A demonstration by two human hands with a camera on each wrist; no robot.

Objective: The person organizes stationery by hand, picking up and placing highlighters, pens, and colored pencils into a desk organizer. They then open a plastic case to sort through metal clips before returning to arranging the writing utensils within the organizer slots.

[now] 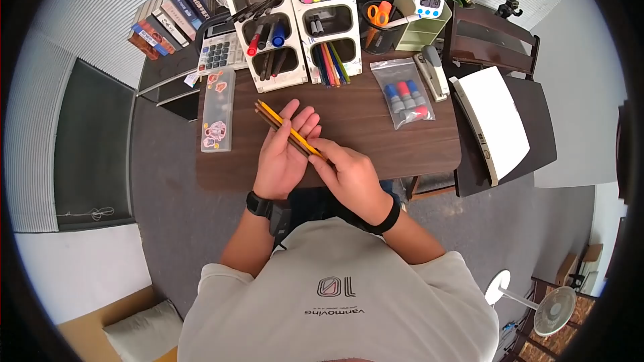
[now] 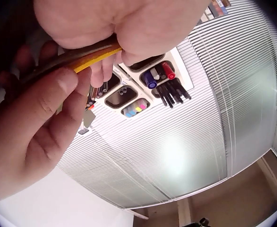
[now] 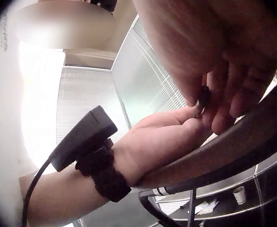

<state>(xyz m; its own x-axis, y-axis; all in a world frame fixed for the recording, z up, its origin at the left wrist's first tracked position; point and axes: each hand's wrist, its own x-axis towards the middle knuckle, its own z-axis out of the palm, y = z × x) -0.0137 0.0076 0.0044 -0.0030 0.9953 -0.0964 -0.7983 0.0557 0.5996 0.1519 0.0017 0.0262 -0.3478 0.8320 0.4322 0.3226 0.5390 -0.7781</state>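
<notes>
A yellow pencil (image 1: 300,138) and a brown one (image 1: 263,117) lie side by side, slanting across the upturned left hand (image 1: 283,164). Its thumb rests over them while the other fingers extend beyond. Near the lower ends, the right hand (image 1: 352,177) pinches the pencils between thumb and fingers. In the left wrist view, the yellow pencil (image 2: 95,58) spans from the right hand (image 2: 39,127) to the left palm (image 2: 115,21). The right wrist view shows a dark pencil end (image 3: 203,98) at the right hand's (image 3: 223,61) fingertips; most of the pencils' length is hidden there.
A white organizer (image 1: 305,55) with pens, markers and colored pencils stands at the table's far side. A sticker-covered case (image 1: 218,110) lies left. On the right are a bag of small bottles (image 1: 404,95), a stapler (image 1: 433,74), a green holder (image 1: 406,10) and a white box (image 1: 500,121).
</notes>
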